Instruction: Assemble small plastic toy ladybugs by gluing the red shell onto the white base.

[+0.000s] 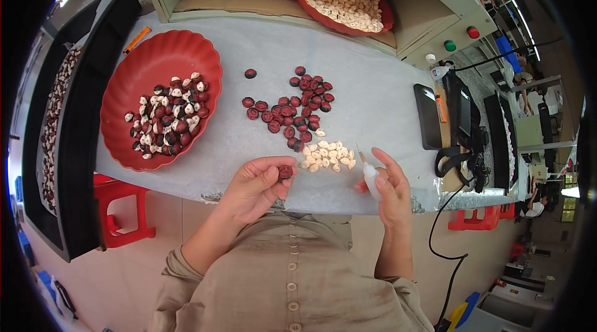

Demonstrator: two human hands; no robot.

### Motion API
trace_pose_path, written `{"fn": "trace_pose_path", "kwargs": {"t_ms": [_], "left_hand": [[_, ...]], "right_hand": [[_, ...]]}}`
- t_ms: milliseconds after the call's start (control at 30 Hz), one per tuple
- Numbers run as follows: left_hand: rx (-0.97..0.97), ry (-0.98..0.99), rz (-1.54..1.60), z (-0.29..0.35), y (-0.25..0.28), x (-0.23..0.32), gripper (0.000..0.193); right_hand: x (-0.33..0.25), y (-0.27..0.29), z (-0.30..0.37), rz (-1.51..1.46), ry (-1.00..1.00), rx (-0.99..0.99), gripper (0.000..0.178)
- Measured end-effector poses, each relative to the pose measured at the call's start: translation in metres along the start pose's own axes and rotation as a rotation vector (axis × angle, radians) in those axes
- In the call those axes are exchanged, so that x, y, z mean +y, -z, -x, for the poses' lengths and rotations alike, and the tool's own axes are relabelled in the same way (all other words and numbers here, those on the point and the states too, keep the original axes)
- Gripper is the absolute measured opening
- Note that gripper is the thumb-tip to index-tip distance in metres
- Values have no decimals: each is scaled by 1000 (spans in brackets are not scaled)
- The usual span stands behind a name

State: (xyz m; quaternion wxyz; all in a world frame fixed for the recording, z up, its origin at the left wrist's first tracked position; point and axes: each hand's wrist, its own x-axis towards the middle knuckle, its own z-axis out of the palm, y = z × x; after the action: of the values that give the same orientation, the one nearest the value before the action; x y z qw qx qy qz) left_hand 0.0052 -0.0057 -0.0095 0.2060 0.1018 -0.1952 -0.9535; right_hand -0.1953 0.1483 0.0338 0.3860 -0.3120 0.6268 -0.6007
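Between the thumb and fingers of my left hand [258,188] is a small dark red piece [285,172], round with a moulded surface. My right hand [392,192] grips a small white squeeze bottle [372,180] with a thin needle tip pointing up and away. Just beyond my hands lies a cluster of cream-coloured pieces [326,156]. Farther back, many loose dark red and black pieces [286,110] are spread on the pale sheet covering the table [367,83]. The needle tip is apart from the red piece.
A red scalloped bowl [112,108] of joined red, black and white pieces stands left, beside a black bin [93,83]. On the shelf behind sits a red tray [388,18] of cream pieces. A phone [426,114] and black straps [454,161] lie right. A red stool [124,207] stands below.
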Motion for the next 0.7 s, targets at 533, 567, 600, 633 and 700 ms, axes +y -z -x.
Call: {"fn": "trace_pose_path", "kwargs": {"t_ms": [533, 567, 600, 633, 700], "left_hand": [[26, 30, -5, 2, 0, 0, 29], [22, 38, -4, 2, 0, 1, 31], [24, 36, -3, 2, 0, 1, 31], [21, 38, -2, 2, 0, 1, 31], [22, 32, -1, 2, 0, 1, 30]], "right_hand": [[17, -36, -18, 735, 237, 166, 14], [16, -36, -19, 757, 235, 152, 15], [16, -37, -19, 779, 234, 135, 15], [15, -37, -19, 779, 234, 131, 15], [12, -38, -18, 744, 190, 122, 14]]}}
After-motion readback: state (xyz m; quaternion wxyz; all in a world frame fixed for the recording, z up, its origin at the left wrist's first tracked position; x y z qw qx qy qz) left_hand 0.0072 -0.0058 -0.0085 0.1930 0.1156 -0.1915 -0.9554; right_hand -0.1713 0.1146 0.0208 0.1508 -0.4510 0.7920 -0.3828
